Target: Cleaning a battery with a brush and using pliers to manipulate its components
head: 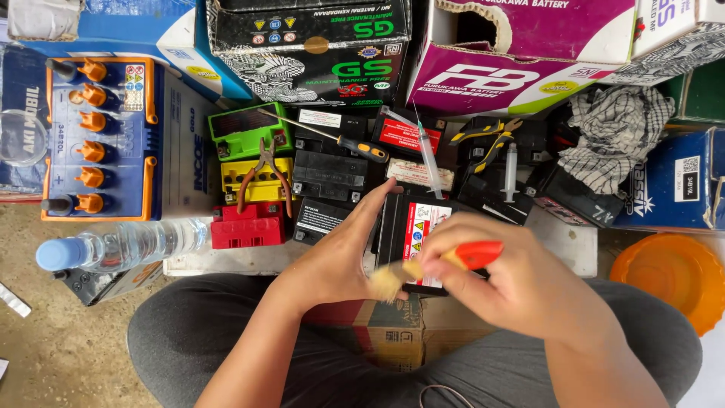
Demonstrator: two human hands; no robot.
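Right hand: the right hand (504, 281) has its grip pinched on a small brush (438, 266) with a red handle.
Left hand: the left hand (341, 253) is spread flat, its fingers touching the brush hairs.
Brush: it is just over the black battery (418, 227) with the white label.
Pliers: the red pliers (265, 175) lie on a yellow battery (255, 180), left of the black battery.
Bottle: a water bottle (124, 243) lies far left of the black battery.
Syringe: a clear syringe (430, 157) lies just behind the black battery.
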